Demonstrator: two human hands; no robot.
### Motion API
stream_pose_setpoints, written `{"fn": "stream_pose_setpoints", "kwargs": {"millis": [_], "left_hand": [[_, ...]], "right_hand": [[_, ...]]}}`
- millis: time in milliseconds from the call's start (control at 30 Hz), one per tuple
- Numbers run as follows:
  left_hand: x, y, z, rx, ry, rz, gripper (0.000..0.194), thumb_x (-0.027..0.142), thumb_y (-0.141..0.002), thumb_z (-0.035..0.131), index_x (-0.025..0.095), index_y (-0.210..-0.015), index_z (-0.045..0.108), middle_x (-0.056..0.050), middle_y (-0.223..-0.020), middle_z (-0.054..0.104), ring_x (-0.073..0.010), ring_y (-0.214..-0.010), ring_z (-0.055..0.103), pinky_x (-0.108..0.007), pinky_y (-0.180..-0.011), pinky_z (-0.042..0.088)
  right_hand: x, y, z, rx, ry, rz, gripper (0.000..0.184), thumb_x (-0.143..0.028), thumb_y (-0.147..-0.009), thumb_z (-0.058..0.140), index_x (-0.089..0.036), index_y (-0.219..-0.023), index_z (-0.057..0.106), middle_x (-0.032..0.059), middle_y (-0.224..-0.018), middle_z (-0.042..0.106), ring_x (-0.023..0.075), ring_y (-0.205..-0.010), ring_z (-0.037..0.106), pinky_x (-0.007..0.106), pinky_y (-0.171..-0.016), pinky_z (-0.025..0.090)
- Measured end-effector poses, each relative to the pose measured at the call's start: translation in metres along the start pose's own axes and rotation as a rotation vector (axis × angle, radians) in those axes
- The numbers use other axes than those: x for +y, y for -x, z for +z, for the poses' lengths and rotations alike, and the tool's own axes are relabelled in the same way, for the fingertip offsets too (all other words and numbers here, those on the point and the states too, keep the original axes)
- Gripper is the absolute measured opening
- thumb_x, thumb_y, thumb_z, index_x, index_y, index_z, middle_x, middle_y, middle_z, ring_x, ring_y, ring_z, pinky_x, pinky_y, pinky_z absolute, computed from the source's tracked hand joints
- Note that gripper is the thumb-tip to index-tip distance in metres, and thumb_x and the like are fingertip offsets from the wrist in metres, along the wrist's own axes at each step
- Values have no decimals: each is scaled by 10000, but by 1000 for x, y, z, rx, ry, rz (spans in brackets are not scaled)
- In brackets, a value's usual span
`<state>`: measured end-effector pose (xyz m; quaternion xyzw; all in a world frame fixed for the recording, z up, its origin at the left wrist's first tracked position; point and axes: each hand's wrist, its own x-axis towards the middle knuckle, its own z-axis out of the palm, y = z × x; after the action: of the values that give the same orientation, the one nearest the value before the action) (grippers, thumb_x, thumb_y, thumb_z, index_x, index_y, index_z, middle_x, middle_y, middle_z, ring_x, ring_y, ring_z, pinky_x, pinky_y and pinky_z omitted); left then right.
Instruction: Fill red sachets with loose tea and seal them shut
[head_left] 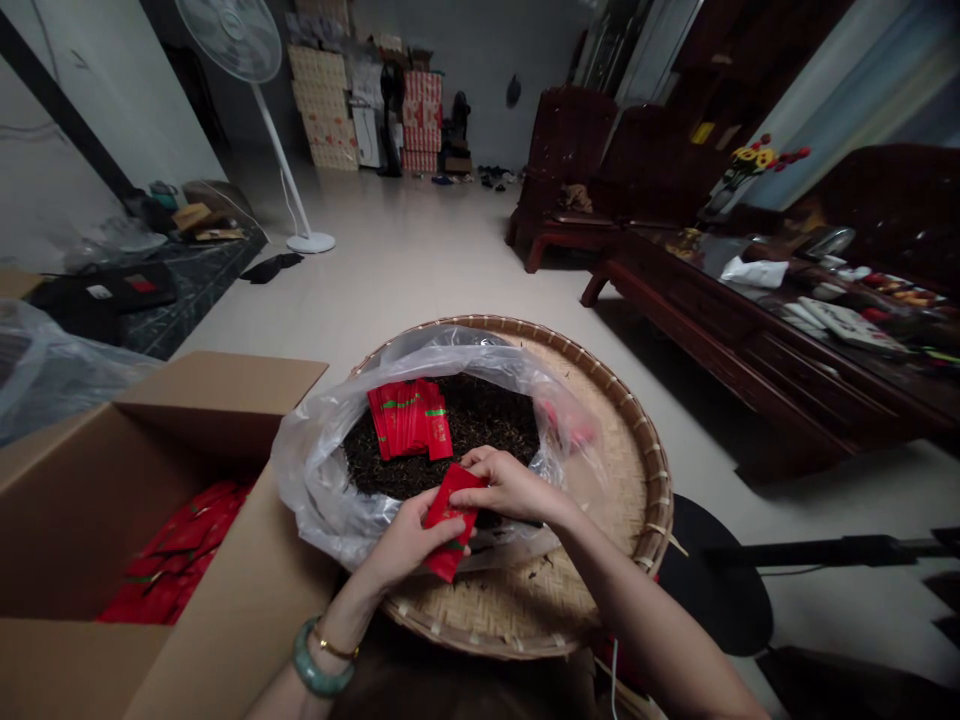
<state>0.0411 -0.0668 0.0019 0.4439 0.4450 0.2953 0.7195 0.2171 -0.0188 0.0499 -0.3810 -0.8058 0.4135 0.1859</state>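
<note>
Over rnd woven tray (630, 425), L hand (409, 540) & R hand (510, 485) grip flat rect. red packet (445, 508), prob. glossy foil.

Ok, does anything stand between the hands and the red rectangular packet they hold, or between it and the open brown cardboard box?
Nothing visible separates the left hand or right hand from the packet; both hold it. Towards the box, the left hand itself, the translucent plastic bag and the box's brown flap lie between.
</note>
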Motion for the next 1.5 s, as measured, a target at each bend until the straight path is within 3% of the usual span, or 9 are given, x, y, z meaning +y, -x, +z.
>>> {"fn": "stream_pose_setpoints", "kwargs": {"millis": [233,367,500,667,933,1067,1333,1433,1500], "left_hand": [[-3,-7,4,49,136,-3,591,583,-617,724,128,-964,578,-57,-793,680,-211,-702,668,-273,-580,505],[-5,-9,4,60,107,60,526,523,-646,720,111,-950,600,-51,-806,684,-177,-708,645,-273,-666,496],[-6,-10,1,72,15,94,513,364,-581,778,114,-990,593,-54,-863,688,-193,-741,640,-304,-707,501],[-7,-12,-6,218,-201,201,393,261,-565,750,109,-910,643,-58,-856,699,-213,-795,631,-317,-748,503],[-12,-22,-20,344,-301,421,251,199,-604,653,142,-848,673,-49,-829,705,-194,-777,637,-286,-736,511],[-15,-23,-26,371,-373,387,253,198,-615,648,157,-863,677,-36,-812,708,-175,-700,627,-287,-694,525],[-20,-22,-31,318,-498,360,397,126,-646,564,153,-1037,626,-72,-1011,693,-203,-884,647,-306,-792,522],[-19,-16,-33,376,-658,470,532,130,-723,542,187,-1249,489,-86,-1173,631,-210,-1016,619,-350,-889,504],[-16,-9,-35,419,-815,679,570,124,-772,520,188,-1325,404,-109,-1265,568,-226,-1124,563,-404,-965,465]], "right_hand": [[7,0,9,326,-153,214,253,-305,-709,729,-161,-875,602,-63,-673,537,88,-591,462,189,-535,344],[7,-3,14,278,-106,199,199,-339,-771,678,-148,-747,627,-57,-606,530,79,-553,435,193,-509,301],[7,-6,20,299,-30,99,284,-326,-793,671,-142,-588,599,-46,-559,511,82,-545,442,200,-512,308],[-4,3,20,458,93,-189,226,-346,-809,662,-176,-959,658,48,-902,639,163,-841,566,281,-765,456],[6,19,46,615,599,-439,232,-203,-891,531,-242,-1077,664,71,-925,630,186,-924,532,339,-824,495],[18,18,60,580,617,-404,256,-177,-914,474,-242,-1088,650,68,-943,651,183,-940,547,347,-846,491],[9,-1,57,455,663,-394,215,-254,-929,463,-208,-851,658,53,-837,666,187,-878,545,339,-791,460],[7,-6,58,429,628,-330,195,-241,-920,462,-199,-945,651,63,-808,658,203,-914,542,364,-807,452],[6,-7,58,421,575,-285,154,-246,-886,519,-205,-945,655,68,-877,664,226,-1027,518,403,-876,435]]}}
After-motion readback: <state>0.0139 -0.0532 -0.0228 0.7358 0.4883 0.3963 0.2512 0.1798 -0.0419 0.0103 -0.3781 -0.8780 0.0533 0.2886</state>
